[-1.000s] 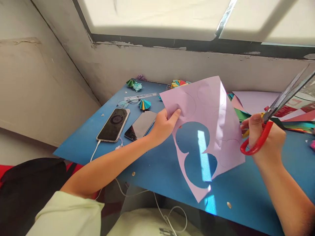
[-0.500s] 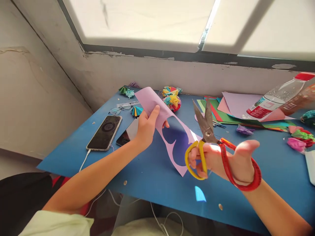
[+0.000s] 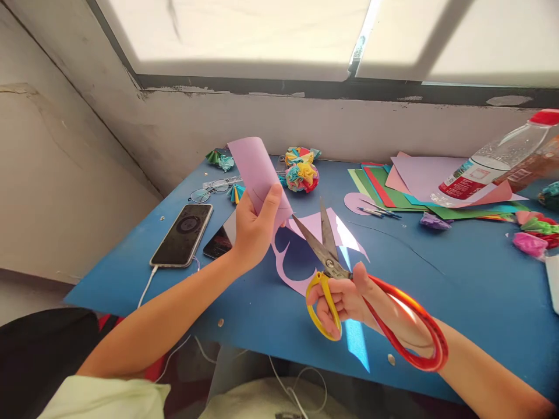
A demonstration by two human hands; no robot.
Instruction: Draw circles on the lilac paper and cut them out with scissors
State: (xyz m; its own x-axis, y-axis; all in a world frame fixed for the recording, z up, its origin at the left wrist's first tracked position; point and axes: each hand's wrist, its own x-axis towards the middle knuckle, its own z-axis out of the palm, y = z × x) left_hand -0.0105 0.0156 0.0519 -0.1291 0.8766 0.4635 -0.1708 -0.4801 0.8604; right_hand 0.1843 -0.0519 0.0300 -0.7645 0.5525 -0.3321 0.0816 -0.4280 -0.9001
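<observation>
Left of centre, I am watching the left hand pinching the lilac paper sheet, which is standing curled above the blue table, its cut-out lower part trailing down toward the scissors. At centre, the right hand is gripping the yellow and red handles, blades parted just at the sheet's edge. Judgement: a cut is starting; the next move needs the blades seated on the paper. At upper right, the bottle label is unreadable.
</observation>
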